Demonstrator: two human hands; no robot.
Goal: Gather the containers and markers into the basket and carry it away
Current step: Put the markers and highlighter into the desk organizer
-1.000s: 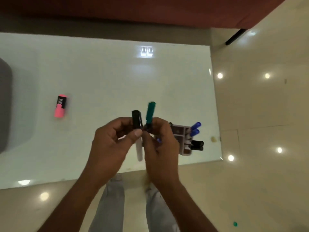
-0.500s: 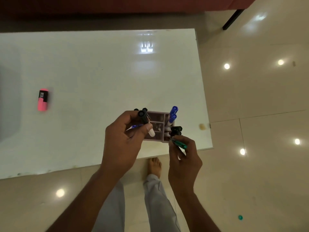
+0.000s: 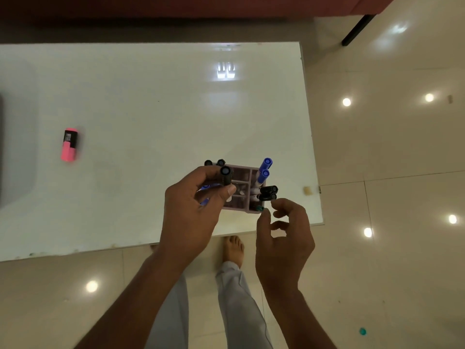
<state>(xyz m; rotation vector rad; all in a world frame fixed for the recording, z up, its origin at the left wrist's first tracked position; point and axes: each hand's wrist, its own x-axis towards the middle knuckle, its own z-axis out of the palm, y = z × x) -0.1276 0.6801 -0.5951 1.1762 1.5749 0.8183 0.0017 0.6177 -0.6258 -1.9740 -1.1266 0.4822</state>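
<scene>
A small mauve basket [image 3: 242, 209] with compartments stands near the front right corner of the white table [image 3: 151, 109]. Blue markers [image 3: 264, 170] and black markers [image 3: 268, 192] stick out of its right side, and two more black caps [image 3: 214, 162] show at its far left corner. My left hand [image 3: 193, 210] hovers over the basket's left half, shut on a black-capped marker [image 3: 225, 175] held upright. My right hand [image 3: 284, 235] is just in front of the basket, fingers apart and holding nothing. A green marker [image 3: 259, 209] stands in the basket's front right compartment, by my right fingertips.
A pink highlighter [image 3: 69, 144] lies alone on the table's left part. A dark grey object [image 3: 1, 137] shows at the left edge. A small beige piece [image 3: 307, 191] sits at the table's right edge. A green cap [image 3: 362, 331] lies on the tiled floor. My bare foot [image 3: 234, 250] stands below the table's front edge.
My right hand has let go of the green marker, which now stands in the basket. My left hand has turned the black-capped marker upright over the basket.
</scene>
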